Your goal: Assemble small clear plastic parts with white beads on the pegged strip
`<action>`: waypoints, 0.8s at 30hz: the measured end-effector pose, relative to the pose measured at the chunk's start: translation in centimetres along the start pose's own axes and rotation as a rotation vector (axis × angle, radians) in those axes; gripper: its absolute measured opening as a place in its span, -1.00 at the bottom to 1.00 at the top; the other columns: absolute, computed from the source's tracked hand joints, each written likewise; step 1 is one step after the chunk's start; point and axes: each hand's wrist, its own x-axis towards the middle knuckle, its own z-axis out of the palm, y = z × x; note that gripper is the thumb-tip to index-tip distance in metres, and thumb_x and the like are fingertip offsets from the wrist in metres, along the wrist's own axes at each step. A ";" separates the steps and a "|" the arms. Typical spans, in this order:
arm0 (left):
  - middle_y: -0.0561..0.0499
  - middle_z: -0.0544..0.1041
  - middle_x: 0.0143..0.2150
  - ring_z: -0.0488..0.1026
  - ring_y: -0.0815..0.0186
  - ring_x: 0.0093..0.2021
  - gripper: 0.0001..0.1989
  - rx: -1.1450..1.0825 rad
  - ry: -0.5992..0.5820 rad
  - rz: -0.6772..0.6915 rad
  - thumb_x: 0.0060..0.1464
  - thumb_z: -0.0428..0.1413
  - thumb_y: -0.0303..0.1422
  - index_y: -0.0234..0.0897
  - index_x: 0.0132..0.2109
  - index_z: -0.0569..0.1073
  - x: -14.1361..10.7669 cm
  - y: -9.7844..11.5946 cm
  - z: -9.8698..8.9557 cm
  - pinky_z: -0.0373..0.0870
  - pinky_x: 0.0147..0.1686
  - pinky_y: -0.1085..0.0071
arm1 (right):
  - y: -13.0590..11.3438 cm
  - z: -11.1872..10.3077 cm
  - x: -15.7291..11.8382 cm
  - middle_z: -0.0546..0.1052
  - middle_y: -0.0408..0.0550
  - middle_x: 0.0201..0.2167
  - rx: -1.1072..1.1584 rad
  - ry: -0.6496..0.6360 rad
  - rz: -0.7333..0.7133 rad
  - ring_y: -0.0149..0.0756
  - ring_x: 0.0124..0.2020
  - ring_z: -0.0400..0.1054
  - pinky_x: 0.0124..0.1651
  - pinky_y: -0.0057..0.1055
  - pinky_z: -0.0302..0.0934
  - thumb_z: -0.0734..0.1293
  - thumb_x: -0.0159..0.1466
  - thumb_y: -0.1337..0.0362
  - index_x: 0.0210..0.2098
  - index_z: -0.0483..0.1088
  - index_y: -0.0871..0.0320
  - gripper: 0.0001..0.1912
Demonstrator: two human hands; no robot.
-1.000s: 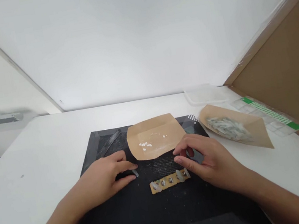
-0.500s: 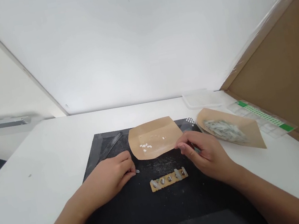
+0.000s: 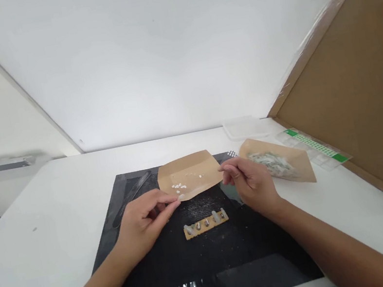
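Observation:
My left hand [image 3: 146, 221] is closed in a pinch on a small translucent strip [image 3: 181, 196], at the front left edge of a brown paper tray [image 3: 188, 166]. Small white bits [image 3: 179, 186] lie on that tray. By its right edge, my right hand [image 3: 252, 180] is closed, thumb against forefinger; whatever is between them is too small to make out. In front of both hands a narrow tan strip [image 3: 202, 227] rests on the black mat [image 3: 211, 254]. It carries a row of shiny round metal parts, with translucent strips standing or leaning at both ends.
A second brown paper tray [image 3: 300, 159] holds a heap of translucent strips [image 3: 272, 163] on the right. Behind it are a clear plastic lid [image 3: 246, 128] and a clear case with a green label [image 3: 315, 144]. A cardboard panel [image 3: 361, 98] bounds the right side. A dark strip [image 3: 132, 196] lies at left.
My left hand has moved right and up to the tray's front edge, carrying the small translucent strip. My right hand has risen slightly along the tray's right side. The view has shifted a little.

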 end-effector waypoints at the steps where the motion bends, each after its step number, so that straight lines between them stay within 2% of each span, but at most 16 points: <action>1: 0.01 0.65 -0.28 0.48 0.44 -0.47 -0.84 -0.024 0.040 -0.017 0.32 0.23 -0.25 -0.20 -0.14 0.67 -0.1 -0.1 0.6 0.37 -0.51 0.53 | -0.2 0.1 0.0 0.58 -0.20 -0.46 0.027 -0.007 -0.016 -0.38 -0.46 0.43 -0.28 -0.42 0.32 0.20 0.56 0.26 -0.11 0.48 0.05 -0.78; 4: 0.00 0.68 -0.26 0.52 0.45 -0.52 -0.82 -0.087 0.126 -0.056 0.33 0.23 -0.25 -0.21 -0.09 0.69 -0.1 -0.1 2.0 0.44 -0.53 0.54 | -1.1 0.5 -0.3 0.63 -0.15 -0.31 0.056 -0.058 -0.172 -0.35 -0.32 0.51 -0.19 -0.40 0.39 0.22 0.54 0.33 0.03 0.49 0.03 -0.78; 6: -0.01 0.70 -0.23 0.56 0.44 -0.52 -0.84 -0.118 0.150 -0.057 0.31 0.25 -0.26 -0.20 -0.09 0.70 0.0 0.0 2.6 0.47 -0.52 0.54 | -1.9 1.0 -0.6 0.62 -0.06 -0.19 0.029 -0.060 -0.287 -0.30 -0.18 0.52 -0.11 -0.36 0.41 0.33 0.49 0.32 0.05 0.52 0.05 -0.81; 9: 0.01 0.71 -0.26 0.63 0.39 -0.45 -0.87 -0.142 0.141 -0.031 0.29 0.27 -0.28 -0.16 -0.12 0.71 0.0 0.4 3.0 0.50 -0.51 0.56 | -2.5 2.2 -1.0 0.60 -0.05 -0.21 -0.046 -0.059 -0.365 -0.36 -0.32 0.47 -0.19 -0.37 0.38 0.45 0.42 0.22 0.08 0.52 0.08 -0.74; 11: 0.02 0.71 -0.27 0.66 0.36 -0.38 -0.88 -0.143 0.125 -0.009 0.29 0.27 -0.29 -0.14 -0.12 0.72 -0.1 0.6 3.2 0.49 -0.52 0.58 | -2.6 2.8 -1.2 0.60 -0.06 -0.20 -0.108 -0.069 -0.419 -0.35 -0.31 0.48 -0.18 -0.35 0.35 0.47 0.40 0.19 0.09 0.52 0.08 -0.71; 14: 0.01 0.72 -0.21 0.67 0.34 -0.29 -0.88 -0.122 0.095 0.031 0.30 0.26 -0.31 -0.12 -0.10 0.72 -0.3 0.7 3.2 0.47 -0.52 0.60 | -2.6 3.1 -1.1 0.60 -0.06 -0.23 -0.186 -0.068 -0.487 -0.32 -0.25 0.49 -0.16 -0.34 0.31 0.44 0.43 0.21 0.03 0.54 0.11 -0.79; 18: 0.03 0.73 -0.20 0.67 0.36 -0.29 -0.87 -0.057 0.058 0.112 0.32 0.25 -0.33 -0.12 -0.07 0.71 -0.1 0.9 2.9 0.44 -0.53 0.61 | -2.9 3.0 -0.8 0.56 -0.10 -0.33 -0.249 -0.078 -0.547 -0.34 -0.33 0.42 -0.22 -0.35 0.24 0.40 0.46 0.22 -0.11 0.57 0.14 -0.87; 21: 0.05 0.74 -0.18 0.67 0.37 -0.24 -0.87 0.013 0.049 0.204 0.34 0.24 -0.34 -0.12 -0.07 0.70 0.0 0.9 2.6 0.55 -0.33 0.57 | -3.1 3.1 -0.7 0.54 -0.09 -0.34 -0.246 -0.119 -0.535 -0.33 -0.33 0.40 -0.21 -0.35 0.25 0.38 0.47 0.23 -0.19 0.57 0.14 -0.85; 24: 0.05 0.74 -0.12 0.69 0.36 -0.17 -0.82 0.087 0.041 0.315 0.39 0.17 -0.36 -0.14 0.03 0.67 -0.1 0.6 2.5 0.60 -0.10 0.50 | -2.9 3.4 -0.7 0.55 -0.07 -0.33 -0.206 -0.168 -0.498 -0.32 -0.30 0.41 -0.17 -0.35 0.29 0.33 0.50 0.28 -0.21 0.55 0.15 -0.82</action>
